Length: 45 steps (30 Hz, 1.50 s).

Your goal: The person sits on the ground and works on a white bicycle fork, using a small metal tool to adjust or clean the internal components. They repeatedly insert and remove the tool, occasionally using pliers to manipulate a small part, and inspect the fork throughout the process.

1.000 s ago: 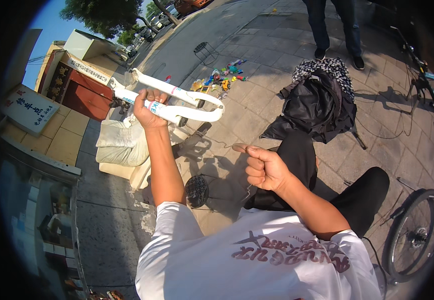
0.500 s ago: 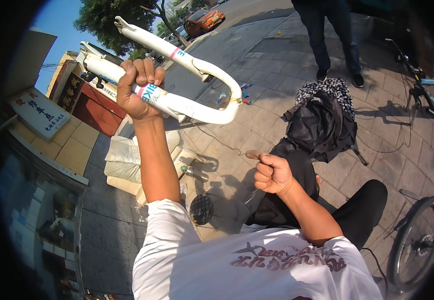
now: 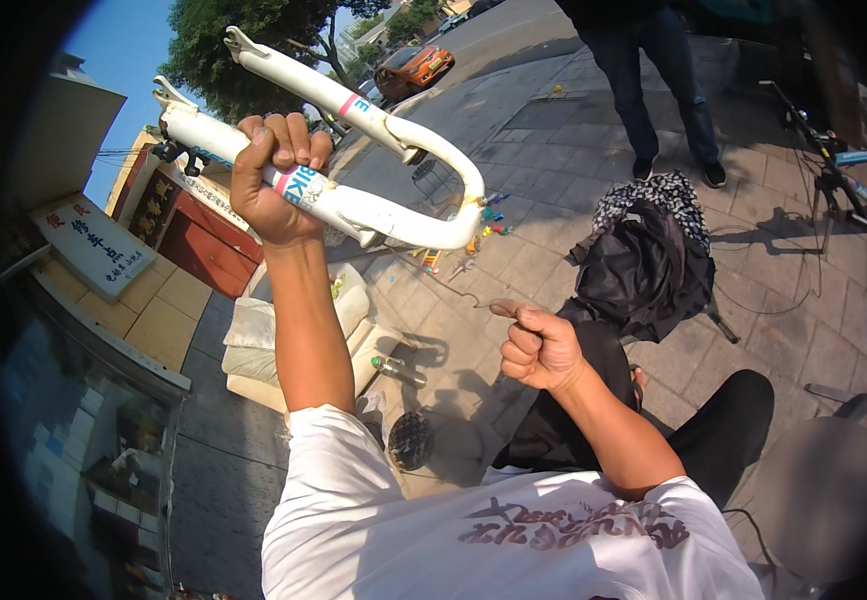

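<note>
My left hand (image 3: 279,190) is raised at the upper left, its fingers wrapped round one leg of a white bicycle fork (image 3: 414,231). The fork's U-shaped crown points right, and its dropout ends point to the upper left. Pink and blue markings band both legs. My right hand (image 3: 542,350) is closed in front of my body, apart from the fork. A small brownish tip (image 3: 502,307) sticks out past its thumb; whether it is a fingertip or a held piece I cannot make out. A thin cable-like line (image 3: 444,285) shows behind it.
A black bag (image 3: 644,265) lies on a patterned seat near my knees. Someone in jeans (image 3: 644,90) stands beyond. At left are a pale cushioned seat (image 3: 254,350), a bottle (image 3: 399,371) and a round black stool (image 3: 411,440). A bicycle (image 3: 859,185) lies right.
The view has shifted slightly, while both hands keep nearly the same pose and the fork stays in my left hand. A blurred grey round shape now covers much of the wheel at lower right.
</note>
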Each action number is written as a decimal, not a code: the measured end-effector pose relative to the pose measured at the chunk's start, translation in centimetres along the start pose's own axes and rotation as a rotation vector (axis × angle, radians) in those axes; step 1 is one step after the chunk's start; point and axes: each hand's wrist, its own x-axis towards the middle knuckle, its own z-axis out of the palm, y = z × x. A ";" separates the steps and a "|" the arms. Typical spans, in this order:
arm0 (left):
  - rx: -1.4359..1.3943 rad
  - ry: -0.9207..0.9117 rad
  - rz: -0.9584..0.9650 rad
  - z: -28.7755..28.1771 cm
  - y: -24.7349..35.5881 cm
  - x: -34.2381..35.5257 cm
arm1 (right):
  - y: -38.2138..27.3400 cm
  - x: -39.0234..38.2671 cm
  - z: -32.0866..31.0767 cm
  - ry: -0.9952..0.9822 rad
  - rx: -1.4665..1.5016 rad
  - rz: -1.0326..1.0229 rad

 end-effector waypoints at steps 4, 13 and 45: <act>0.015 -0.005 -0.025 0.8 -0.3 0.1 | -0.5 2.8 0.4 -0.230 0.032 -0.014; 0.028 0.058 -0.059 -0.5 -2.7 1.0 | -3.5 5.8 -0.5 -0.325 -0.036 0.050; -0.074 0.073 -0.132 -4.2 -5.8 3.9 | -6.7 7.3 0.6 -0.044 -0.359 -0.199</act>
